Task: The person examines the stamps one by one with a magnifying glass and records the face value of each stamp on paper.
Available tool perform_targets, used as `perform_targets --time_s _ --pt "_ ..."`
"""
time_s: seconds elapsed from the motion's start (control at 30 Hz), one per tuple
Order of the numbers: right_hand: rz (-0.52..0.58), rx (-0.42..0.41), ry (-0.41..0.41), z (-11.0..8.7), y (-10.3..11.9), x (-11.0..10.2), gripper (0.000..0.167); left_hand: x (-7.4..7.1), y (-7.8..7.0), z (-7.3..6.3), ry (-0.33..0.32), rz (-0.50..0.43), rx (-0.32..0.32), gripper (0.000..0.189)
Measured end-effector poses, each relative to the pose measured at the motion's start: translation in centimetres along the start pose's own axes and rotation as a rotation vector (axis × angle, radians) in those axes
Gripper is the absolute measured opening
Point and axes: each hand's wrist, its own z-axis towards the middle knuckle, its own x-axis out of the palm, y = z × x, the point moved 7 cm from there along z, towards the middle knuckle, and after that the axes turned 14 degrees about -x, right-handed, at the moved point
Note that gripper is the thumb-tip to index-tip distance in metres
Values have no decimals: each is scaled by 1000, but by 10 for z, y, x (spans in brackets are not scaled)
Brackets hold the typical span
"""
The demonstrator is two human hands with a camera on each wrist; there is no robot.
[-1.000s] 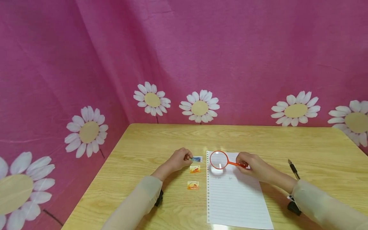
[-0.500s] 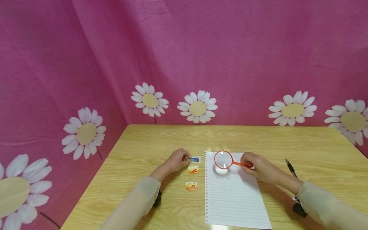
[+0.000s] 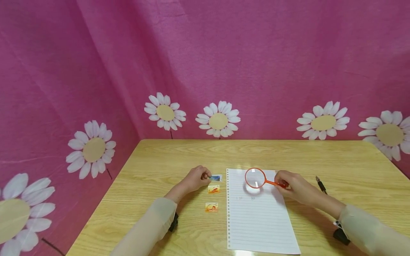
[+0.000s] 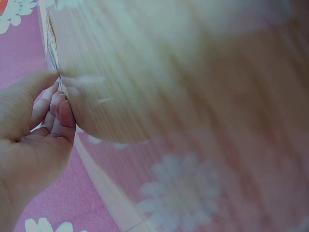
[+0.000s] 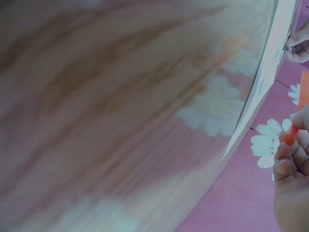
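Note:
My left hand (image 3: 196, 179) pinches the left edge of a blue stamp (image 3: 216, 178) lying on the wooden table; the left wrist view has thumb and fingertips meeting at that edge. Just nearer lies a yellow-and-red stamp (image 3: 214, 189), and below it another yellow-orange stamp (image 3: 211, 207). With its fingers curled round the handle, my right hand (image 3: 295, 186) holds a red-orange magnifying glass (image 3: 265, 181) above the top of a lined sheet of paper (image 3: 261, 224). The handle's orange end (image 5: 288, 138) shows between thumb and fingers in the right wrist view.
Handwritten figures (image 3: 246, 198) stand near the top of the sheet. A black pen (image 3: 321, 185) lies right of the paper, partly behind my right forearm. A pink curtain (image 3: 205, 64) with white daisies hangs behind and to the left of the table (image 3: 179, 153).
The magnifying glass and my right hand have moved right over the paper, baring more of the written figures. My left hand stays at the blue stamp. The head view has shifted slightly.

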Motion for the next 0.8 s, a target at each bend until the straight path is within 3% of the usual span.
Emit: perform_targets --time_s 0.8 --pt "-73 -2 -56 -32 -9 -22 37 0 0 1 -9 -9 12 6"
